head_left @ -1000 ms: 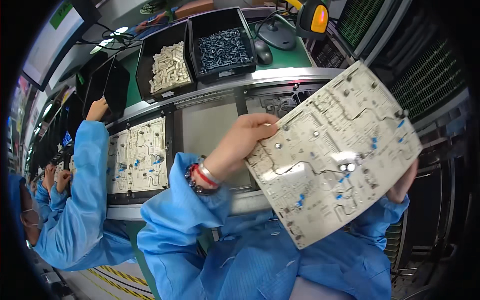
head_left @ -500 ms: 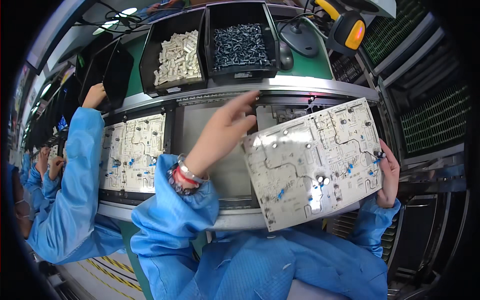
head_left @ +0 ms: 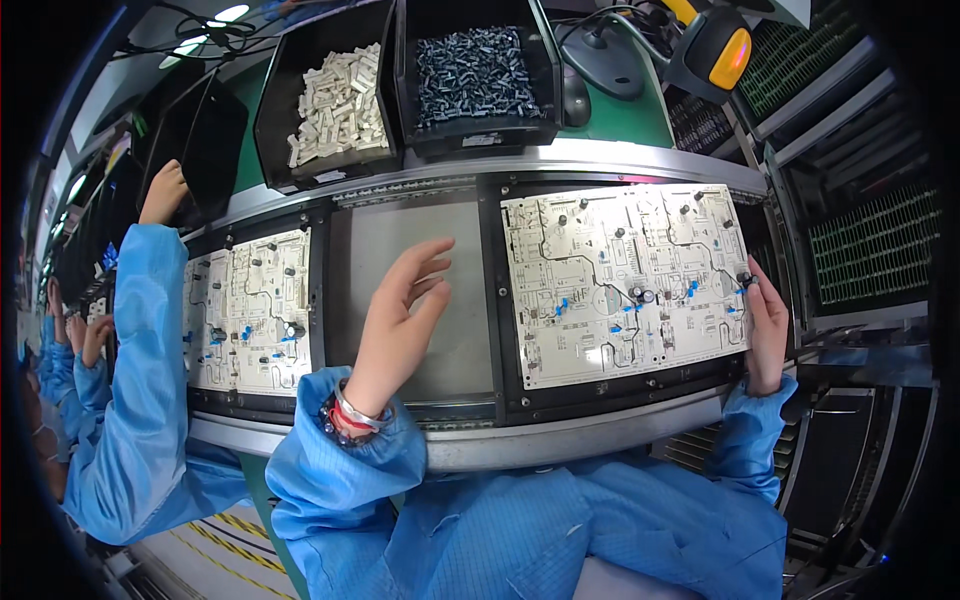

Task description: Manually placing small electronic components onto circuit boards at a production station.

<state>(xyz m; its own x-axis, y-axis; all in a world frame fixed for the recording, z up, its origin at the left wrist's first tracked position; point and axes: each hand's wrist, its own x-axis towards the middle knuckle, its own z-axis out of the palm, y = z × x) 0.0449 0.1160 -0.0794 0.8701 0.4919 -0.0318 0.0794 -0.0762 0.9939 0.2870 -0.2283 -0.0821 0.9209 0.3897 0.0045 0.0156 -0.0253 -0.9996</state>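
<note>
A pale circuit board (head_left: 590, 270) with black capacitors and small blue parts lies in a black frame (head_left: 600, 393) in front of me, slightly turned within it. At its right edge, my right hand (head_left: 768, 325) grips the board, the thumb near a black capacitor and the other fingers partly hidden. My left hand (head_left: 402, 315) is off the board, held over the grey surface (head_left: 420, 235) to its left. Its fingers are loosely bent and apart, with nothing in them. A bracelet and a red band circle the left wrist.
Beyond the metal rail (head_left: 560, 160) stand a bin of white parts (head_left: 345, 105) and a bin of dark parts (head_left: 478, 75), beside a yellow-black scanner (head_left: 715, 55). A co-worker's hand (head_left: 163, 192) reaches toward a black bin at left, near another circuit board (head_left: 245, 310).
The board has gone from raised and tilted to lying in the black frame. My left hand has drawn back left and nearer to me; my right hand stays at the board's right edge.
</note>
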